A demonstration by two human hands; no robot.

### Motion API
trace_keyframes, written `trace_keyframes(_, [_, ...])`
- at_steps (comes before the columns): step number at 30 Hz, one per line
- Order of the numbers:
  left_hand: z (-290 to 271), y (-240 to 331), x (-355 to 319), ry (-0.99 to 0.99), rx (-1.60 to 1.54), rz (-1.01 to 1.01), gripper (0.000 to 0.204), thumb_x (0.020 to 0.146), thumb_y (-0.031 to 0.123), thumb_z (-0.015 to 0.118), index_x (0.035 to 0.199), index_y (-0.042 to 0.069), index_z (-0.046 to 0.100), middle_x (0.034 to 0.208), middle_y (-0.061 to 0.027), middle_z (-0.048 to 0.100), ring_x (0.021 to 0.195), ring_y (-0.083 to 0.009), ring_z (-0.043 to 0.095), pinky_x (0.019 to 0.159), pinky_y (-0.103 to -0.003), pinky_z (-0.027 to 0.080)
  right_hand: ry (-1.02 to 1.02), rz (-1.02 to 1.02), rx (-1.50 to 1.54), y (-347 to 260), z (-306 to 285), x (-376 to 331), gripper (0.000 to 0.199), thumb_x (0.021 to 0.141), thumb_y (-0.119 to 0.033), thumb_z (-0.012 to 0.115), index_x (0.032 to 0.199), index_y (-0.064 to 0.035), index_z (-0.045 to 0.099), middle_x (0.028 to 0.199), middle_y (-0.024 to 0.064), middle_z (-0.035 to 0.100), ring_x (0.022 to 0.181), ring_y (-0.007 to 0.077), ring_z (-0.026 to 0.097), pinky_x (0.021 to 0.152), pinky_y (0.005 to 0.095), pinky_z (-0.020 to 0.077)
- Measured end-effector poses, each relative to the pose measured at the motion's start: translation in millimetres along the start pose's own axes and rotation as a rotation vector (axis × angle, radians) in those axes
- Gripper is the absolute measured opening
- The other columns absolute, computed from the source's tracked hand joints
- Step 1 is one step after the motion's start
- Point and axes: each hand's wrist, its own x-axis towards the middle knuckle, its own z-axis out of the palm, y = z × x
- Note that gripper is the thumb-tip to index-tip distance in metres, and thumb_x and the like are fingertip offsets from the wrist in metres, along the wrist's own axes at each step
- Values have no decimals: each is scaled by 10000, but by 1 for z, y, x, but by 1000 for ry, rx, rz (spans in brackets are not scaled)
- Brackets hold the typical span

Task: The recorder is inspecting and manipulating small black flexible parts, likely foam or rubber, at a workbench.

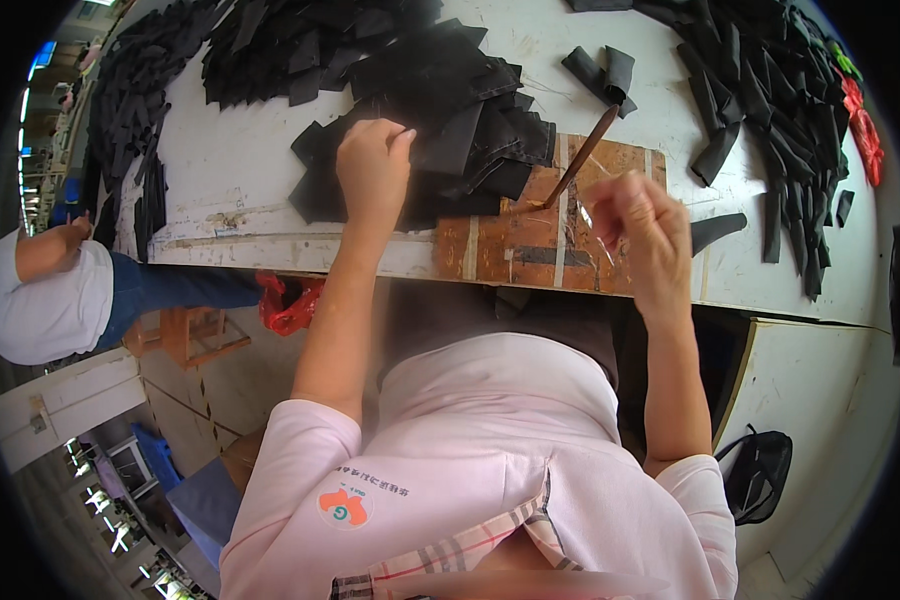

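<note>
My left hand [374, 172] is over a spread pile of black fabric pieces [505, 125], thumb and fingers closed together; what they pinch, if anything, cannot be made out. Beside the slanting brown rod [582, 158] is my right hand [648, 235], its fingers curled in and slightly blurred. A thin, shiny glint shows near its fingertips, too unclear to name. The rod's lower end meets a worn brown board [485, 240] with pale tape strips at the table's front edge. Right of my right hand lies a dark curved fabric piece [718, 230].
Black fabric heaps cover the white table's [210, 190] back and left; narrow black pieces [760, 100] pile up at right. Two rolled pieces [602, 74] lie behind the rod. A red plastic bag [288, 302] hangs below the front edge. Another person [60, 285] is at far left, near a wooden stool [192, 335].
</note>
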Motion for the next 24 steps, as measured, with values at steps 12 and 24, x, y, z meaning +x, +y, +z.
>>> trace_keyframes(12, [-69, 71, -10, -543, -1501, -527, 142, 782, 9, 589, 924, 12, 592, 800, -14, 596, 690, -66, 530, 598, -189, 426, -100, -281, -121, -1, 55, -1, 336, 738, -260, 675, 914, 8, 577, 883, 105, 526, 750, 164, 511, 602, 281, 428])
trace_keyframes(24, [-83, 82, 2, -885, -1352, -418, 332, 817, 198, 555, 1008, -73, 545, 887, -157, 608, 829, -186, 600, 799, -289, 465, -402, -100, -137, -20, 25, -6, 189, 645, -129, 730, 690, 12, 612, 548, 25, 445, 521, 118, 398, 490, 278, 346])
